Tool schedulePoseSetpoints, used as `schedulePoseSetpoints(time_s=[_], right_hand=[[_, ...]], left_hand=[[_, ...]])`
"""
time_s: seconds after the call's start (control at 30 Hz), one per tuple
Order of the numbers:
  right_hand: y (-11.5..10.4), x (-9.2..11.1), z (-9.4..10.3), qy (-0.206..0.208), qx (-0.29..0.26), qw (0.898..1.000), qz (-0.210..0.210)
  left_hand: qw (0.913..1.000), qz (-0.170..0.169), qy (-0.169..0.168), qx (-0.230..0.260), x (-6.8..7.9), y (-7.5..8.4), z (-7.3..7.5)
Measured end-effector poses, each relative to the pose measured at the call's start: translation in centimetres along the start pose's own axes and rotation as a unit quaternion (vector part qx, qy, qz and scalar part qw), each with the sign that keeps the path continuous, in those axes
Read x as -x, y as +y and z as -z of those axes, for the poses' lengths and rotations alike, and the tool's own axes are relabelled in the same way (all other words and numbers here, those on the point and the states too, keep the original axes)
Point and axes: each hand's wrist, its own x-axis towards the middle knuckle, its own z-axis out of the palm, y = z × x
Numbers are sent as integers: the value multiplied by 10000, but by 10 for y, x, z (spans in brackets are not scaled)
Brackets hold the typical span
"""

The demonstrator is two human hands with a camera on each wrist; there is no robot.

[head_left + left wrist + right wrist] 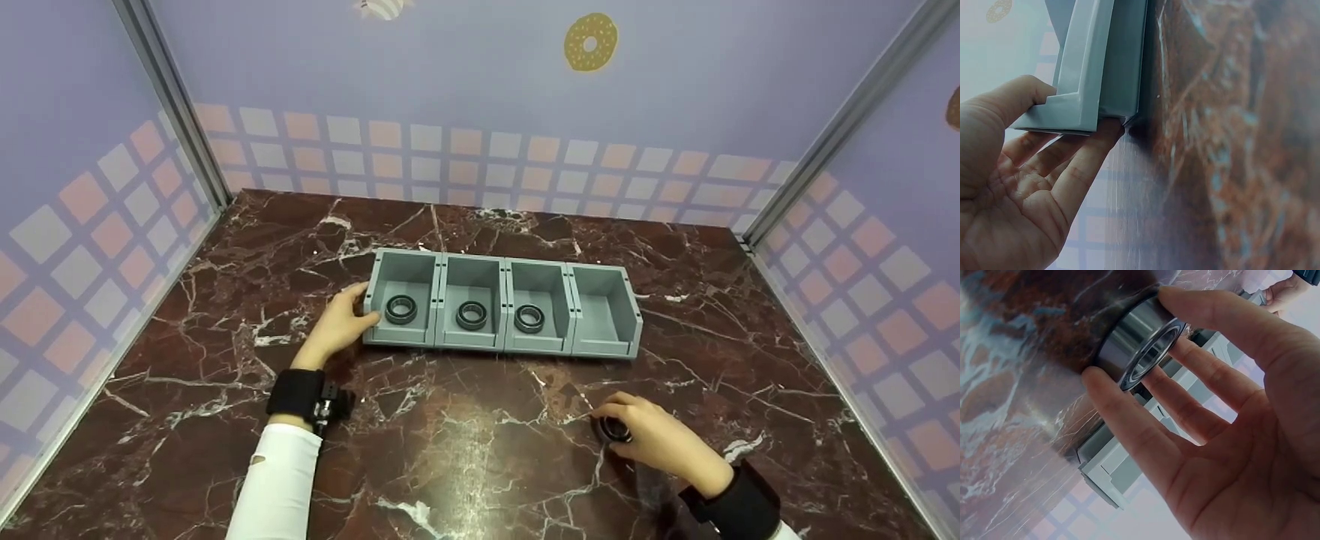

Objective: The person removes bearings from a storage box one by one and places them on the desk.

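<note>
Pinching: right hand (656, 435), half curled, is holding one metal bearing (1133, 337) by its outer ring (presumably for even purchase), in front of the rightmost grey bin (602, 348). Left hand (339, 325), thumb over rim, fingers outside, is gripping the leftmost grey bin (397, 337), apparently steadying it. Three more bearings (471, 326) are lying singly in the three left-hand bins (469, 341).

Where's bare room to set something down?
The table looks bare between the left hand and right hand, before the gray bins, and behind them toward the back wall. The rightmost bin is empty. It's crowded in the other bins, each holding a ring, and around the right hand, gripping another ring.
</note>
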Motion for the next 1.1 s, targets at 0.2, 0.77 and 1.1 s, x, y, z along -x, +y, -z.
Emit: schedulePoseSetpoints(time_s=[0.2, 0.77, 1.1], right_hand=[[0, 0, 0, 69, -14, 10000, -17], [-1, -2, 2, 125, 44, 9999, -77], [-4, -1, 9, 132, 79, 9998, -136]], left_hand=[[10000, -43, 8, 81, -1, 0, 1], [10000, -9, 21, 55, 0, 2, 0], [10000, -23, 13, 86, 0, 2, 0]])
